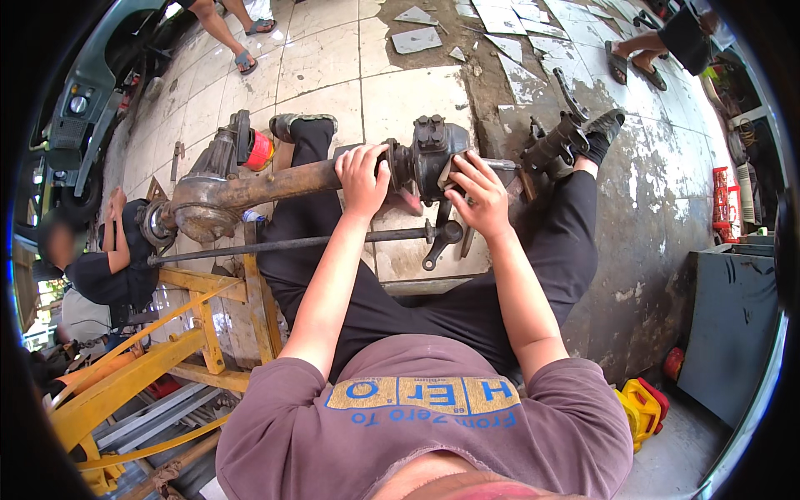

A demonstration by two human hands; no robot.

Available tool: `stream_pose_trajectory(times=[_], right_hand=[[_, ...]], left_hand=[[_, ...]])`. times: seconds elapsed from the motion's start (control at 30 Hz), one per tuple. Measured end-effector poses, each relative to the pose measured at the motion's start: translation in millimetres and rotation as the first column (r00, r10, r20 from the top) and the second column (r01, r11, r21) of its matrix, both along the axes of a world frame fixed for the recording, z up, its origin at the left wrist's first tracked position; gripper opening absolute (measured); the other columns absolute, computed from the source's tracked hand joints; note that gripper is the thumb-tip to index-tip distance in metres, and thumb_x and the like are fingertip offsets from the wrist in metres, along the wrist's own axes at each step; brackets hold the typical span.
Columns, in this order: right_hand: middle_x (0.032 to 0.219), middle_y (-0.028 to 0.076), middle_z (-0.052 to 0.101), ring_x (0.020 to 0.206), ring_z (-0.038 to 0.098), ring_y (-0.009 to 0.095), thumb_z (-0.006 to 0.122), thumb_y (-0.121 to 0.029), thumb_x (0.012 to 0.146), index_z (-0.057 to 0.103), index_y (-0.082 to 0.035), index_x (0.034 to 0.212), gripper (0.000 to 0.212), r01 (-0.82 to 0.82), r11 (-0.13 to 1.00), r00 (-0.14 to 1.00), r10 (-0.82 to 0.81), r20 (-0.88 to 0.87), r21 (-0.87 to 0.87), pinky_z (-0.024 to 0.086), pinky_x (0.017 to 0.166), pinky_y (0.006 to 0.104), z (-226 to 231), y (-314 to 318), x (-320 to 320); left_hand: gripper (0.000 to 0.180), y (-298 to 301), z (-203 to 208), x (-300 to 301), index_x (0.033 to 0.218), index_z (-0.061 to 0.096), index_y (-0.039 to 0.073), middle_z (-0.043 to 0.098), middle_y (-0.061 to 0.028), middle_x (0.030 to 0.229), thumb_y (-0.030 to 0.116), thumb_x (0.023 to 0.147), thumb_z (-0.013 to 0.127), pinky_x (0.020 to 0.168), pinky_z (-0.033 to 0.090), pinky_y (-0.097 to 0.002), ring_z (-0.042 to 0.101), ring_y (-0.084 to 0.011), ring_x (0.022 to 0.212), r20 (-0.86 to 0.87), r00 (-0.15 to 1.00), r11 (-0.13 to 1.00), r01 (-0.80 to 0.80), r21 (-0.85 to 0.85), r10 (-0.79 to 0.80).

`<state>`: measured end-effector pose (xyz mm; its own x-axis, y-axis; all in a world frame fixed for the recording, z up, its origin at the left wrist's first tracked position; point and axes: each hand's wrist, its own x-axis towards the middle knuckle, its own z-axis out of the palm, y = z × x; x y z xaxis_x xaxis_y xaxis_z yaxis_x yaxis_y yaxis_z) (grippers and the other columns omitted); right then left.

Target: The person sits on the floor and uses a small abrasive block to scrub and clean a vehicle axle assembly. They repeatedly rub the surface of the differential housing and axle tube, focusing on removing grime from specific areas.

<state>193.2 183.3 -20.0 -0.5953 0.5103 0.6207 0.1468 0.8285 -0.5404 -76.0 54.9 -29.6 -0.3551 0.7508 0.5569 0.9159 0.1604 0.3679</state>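
A rusty vehicle axle (279, 185) lies crosswise in front of me, between my spread legs, with a bulky round housing at its left. My left hand (363, 179) grips the tube where it meets the dark flange, fingers over the top. At the right end is a black steering knuckle (437, 150) topped with bolts. My right hand (481, 194) curls around its outer side, near the protruding metal spindle (500, 165). A small pale piece shows by those fingertips; its kind is unclear. Nearer me runs a long steering rod (333, 240) ending in a dark arm with a hole.
A loose dark metal part (557, 143) stands by my right foot, and a red can (260, 152) near my left. Yellow frame (179, 346) stands left, beside a seated person. Broken tiles (417, 40) lie ahead. A grey cabinet (725, 325) and yellow container (640, 412) are right.
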Motion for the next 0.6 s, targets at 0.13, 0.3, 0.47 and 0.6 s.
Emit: stream_pose_trajectory(times=[0.13,0.3,0.47,0.6], right_hand=[[0.149,0.012,0.076,0.146,0.066,0.038,0.092,-0.017,0.092,0.084,-0.01,0.125,0.034,0.174,0.965,0.98,-0.19,-0.066,-0.194,0.056,0.118,0.0478,-10,15,-13],[0.148,0.014,0.076,0.147,0.065,0.038,0.091,-0.017,0.094,0.083,-0.008,0.127,0.035,0.036,0.997,0.999,-0.039,-0.034,-0.066,0.055,0.12,0.048,-6,5,-3],[0.149,0.012,0.076,0.148,0.064,0.039,0.09,-0.018,0.094,0.084,-0.008,0.124,0.033,0.089,0.99,0.995,-0.093,-0.036,-0.109,0.054,0.121,0.049,-7,14,-4],[0.148,0.012,0.077,0.148,0.064,0.039,0.088,-0.019,0.095,0.085,-0.009,0.123,0.029,0.035,0.997,0.999,-0.036,-0.017,-0.066,0.053,0.122,0.0489,-2,4,-4]], left_hand=[[0.032,3,-1,0,0.129,0.076,0.017,0.074,-0.006,0.126,0.023,0.099,0.067,0.122,0.036,-0.0521,0.065,-0.0286,0.128,0.006,1.0,1.0,0.008,-0.006,-0.008],[0.032,0,-2,0,0.13,0.076,0.017,0.074,-0.006,0.126,0.023,0.1,0.067,0.121,0.037,-0.052,0.065,-0.0288,0.129,-0.018,1.0,1.0,0.002,0.005,-0.002],[0.033,1,1,1,0.131,0.075,0.017,0.074,-0.0063,0.126,0.023,0.1,0.067,0.122,0.037,-0.0524,0.065,-0.0289,0.129,-0.003,1.0,1.0,0.006,-0.01,-0.006],[0.033,1,2,-1,0.131,0.075,0.017,0.074,-0.0063,0.126,0.023,0.1,0.067,0.122,0.037,-0.0524,0.065,-0.0288,0.129,-0.015,1.0,1.0,0.007,-0.006,-0.007]])
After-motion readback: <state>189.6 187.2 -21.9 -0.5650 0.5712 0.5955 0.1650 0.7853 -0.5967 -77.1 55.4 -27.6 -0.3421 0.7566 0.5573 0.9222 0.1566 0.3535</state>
